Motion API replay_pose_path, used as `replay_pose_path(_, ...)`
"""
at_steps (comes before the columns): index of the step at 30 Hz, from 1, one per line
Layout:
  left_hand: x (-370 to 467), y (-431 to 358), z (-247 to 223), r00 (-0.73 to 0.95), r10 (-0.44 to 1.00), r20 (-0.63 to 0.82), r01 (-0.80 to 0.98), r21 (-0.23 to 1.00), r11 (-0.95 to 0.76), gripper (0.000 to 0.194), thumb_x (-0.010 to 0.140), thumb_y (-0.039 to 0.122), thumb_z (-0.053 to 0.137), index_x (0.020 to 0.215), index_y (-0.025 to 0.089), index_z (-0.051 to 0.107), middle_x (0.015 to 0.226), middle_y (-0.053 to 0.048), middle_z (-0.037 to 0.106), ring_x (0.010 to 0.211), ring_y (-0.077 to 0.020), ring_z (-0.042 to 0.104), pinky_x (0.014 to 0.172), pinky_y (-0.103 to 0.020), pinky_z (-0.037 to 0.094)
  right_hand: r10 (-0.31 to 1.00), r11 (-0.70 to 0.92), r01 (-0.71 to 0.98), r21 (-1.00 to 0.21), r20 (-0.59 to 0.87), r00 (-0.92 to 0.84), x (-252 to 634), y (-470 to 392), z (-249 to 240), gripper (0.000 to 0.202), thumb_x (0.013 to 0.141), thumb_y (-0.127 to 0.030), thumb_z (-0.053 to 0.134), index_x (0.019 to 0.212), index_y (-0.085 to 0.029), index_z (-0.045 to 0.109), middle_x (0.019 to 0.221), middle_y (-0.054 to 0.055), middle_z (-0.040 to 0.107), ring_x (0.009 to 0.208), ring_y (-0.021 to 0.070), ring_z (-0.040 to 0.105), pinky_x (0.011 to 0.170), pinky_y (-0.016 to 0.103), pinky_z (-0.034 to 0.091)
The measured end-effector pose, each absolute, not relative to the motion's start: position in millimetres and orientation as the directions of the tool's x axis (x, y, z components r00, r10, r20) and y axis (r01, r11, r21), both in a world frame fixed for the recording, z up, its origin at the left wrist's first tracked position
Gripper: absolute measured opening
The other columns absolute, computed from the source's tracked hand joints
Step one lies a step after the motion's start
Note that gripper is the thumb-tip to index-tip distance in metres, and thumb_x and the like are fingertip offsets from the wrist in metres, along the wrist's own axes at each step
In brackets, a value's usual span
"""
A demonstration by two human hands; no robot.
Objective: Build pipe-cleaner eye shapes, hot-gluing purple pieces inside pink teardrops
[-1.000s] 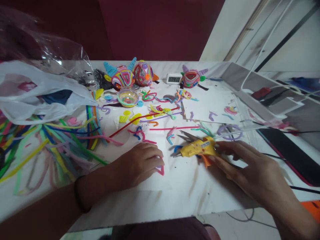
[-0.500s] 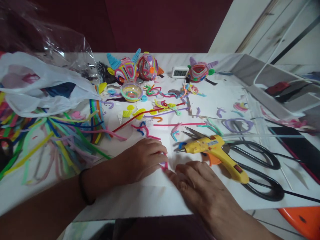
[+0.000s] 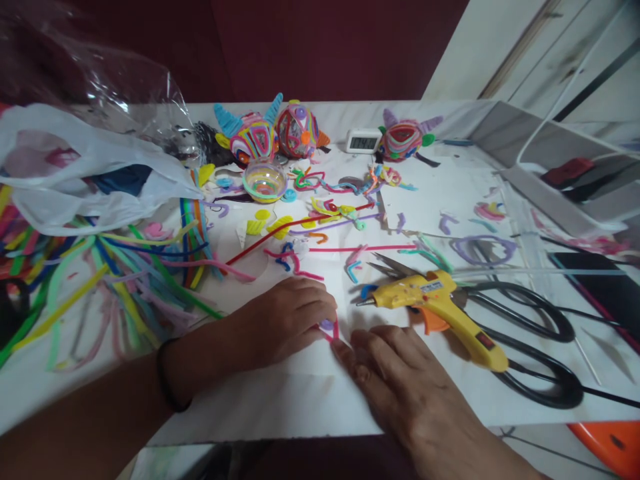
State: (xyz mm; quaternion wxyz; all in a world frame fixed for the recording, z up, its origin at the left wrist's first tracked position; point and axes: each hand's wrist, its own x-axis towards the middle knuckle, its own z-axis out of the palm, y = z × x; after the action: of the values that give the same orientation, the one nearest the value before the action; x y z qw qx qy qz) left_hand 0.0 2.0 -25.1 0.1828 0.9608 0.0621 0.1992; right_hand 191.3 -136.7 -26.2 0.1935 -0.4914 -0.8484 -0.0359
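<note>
A small bent pink pipe cleaner with a purple piece inside its bend lies low over the white paper. My left hand, palm down with a black band at the wrist, is closed on its left side, and the fingers hide part of it. From the right, my right hand holds the lower corner at its thumb tip, the other fingers curled. Just beyond my right hand lie a yellow glue gun and black-handled scissors. A straight pink pipe cleaner lies farther back.
Loose pipe cleaners spread at left beside a white plastic bag. Several decorated balls stand at the back with a digital timer and a clear bowl. A phone and a grey tray are at right.
The view has shifted slightly, so things at right appear farther right. My right hand sits slightly lower, and more of the purple piece shows between the hands.
</note>
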Motion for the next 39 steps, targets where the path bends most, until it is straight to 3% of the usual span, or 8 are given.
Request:
replay_pose_path(8,-2.5,2.4,-22.2,0.898,0.227,0.377,0.067,0.392,-0.917,0.014,0.096,0.022,0.051,0.106,0.014,0.058,0.111,-0.011,0.064,0.109,-0.0216,0.056,0.098,-0.036,0.047,0.807,0.496,0.862,-0.103,0.421,-0.414,186.2,-137.8,-24.3,0.039,0.099,-0.018,0.031,0.111,-0.013,0.067,0.093,0.009,0.069,0.086,0.0239,0.056,0.076,0.038,0.043)
replay_pose_path(23,3.4,-0.8,-21.8,0.896,0.286,0.341,0.120,0.433,-0.893,0.015,0.096,0.014,0.044,0.095,0.013,0.059,0.100,-0.010,0.058,0.100,-0.0211,0.052,0.091,-0.034,0.046,0.775,0.502,0.864,-0.033,0.461,-0.432,189.5,-135.6,-27.2,0.047,0.101,-0.016,0.022,0.110,-0.014,0.067,0.095,0.008,0.072,0.088,0.0242,0.058,0.080,0.039,0.040)
replay_pose_path(39,2.6,-0.8,-19.5,0.901,0.279,0.333,0.118,0.431,-0.895,0.017,0.097,0.015,0.042,0.096,0.014,0.059,0.102,-0.010,0.058,0.101,-0.0204,0.051,0.092,-0.035,0.045,0.787,0.500,0.863,-0.064,0.449,-0.423,186.9,-137.5,-28.5,0.047,0.101,-0.018,0.022,0.111,-0.012,0.067,0.097,0.009,0.071,0.089,0.0244,0.055,0.082,0.039,0.039)
